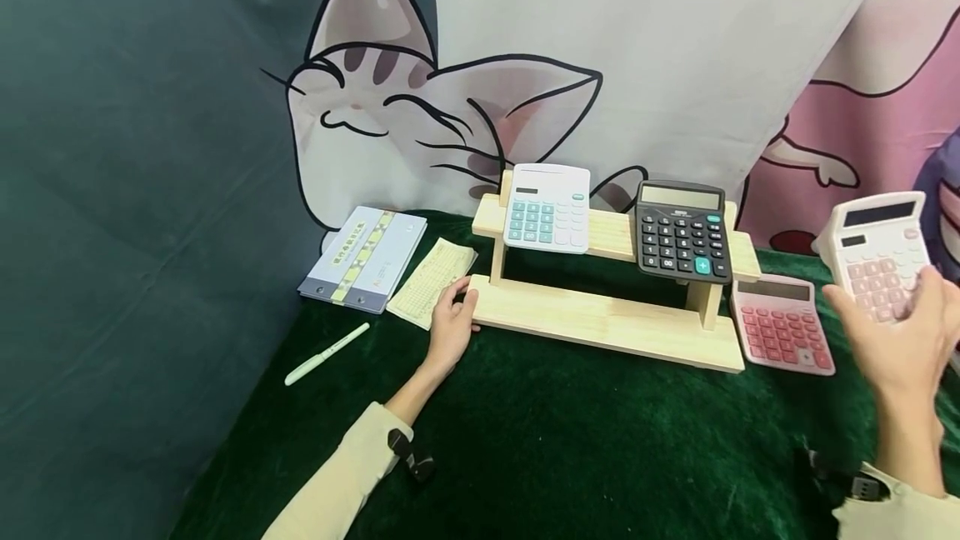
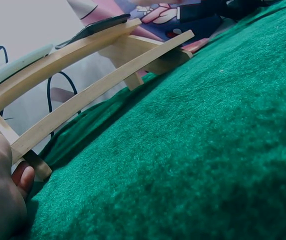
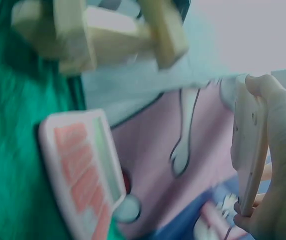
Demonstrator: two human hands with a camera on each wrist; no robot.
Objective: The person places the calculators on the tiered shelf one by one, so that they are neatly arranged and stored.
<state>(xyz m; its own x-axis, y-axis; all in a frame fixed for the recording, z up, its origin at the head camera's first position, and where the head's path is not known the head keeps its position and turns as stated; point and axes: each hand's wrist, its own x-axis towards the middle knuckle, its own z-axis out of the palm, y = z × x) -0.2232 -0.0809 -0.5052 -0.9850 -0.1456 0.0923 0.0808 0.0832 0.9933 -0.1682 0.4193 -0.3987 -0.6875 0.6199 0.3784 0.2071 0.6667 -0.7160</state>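
Observation:
In the head view, my left hand [image 1: 452, 325] grips the left end of a two-tier wooden stand [image 1: 585, 317]; the left wrist view shows its fingers curled at the lower board's end. My right hand [image 1: 918, 340] holds a white calculator with pale pink keys [image 1: 873, 227] raised at the far right, face toward the head camera. A white calculator with blue-green keys [image 1: 558, 215] and a black calculator [image 1: 682, 227] lean on the stand's upper board. Just right of the stand, a pink calculator [image 1: 783, 319] lies on the cloth.
Left of the stand lie a yellowish printed pad [image 1: 431, 282], a pale blue-grey notebook [image 1: 367, 252] with a patterned band, and a light green pen [image 1: 326, 354]. Dark green plush cloth [image 1: 585, 440] covers the table. Printed cartoon curtains [image 1: 675, 65] hang close behind.

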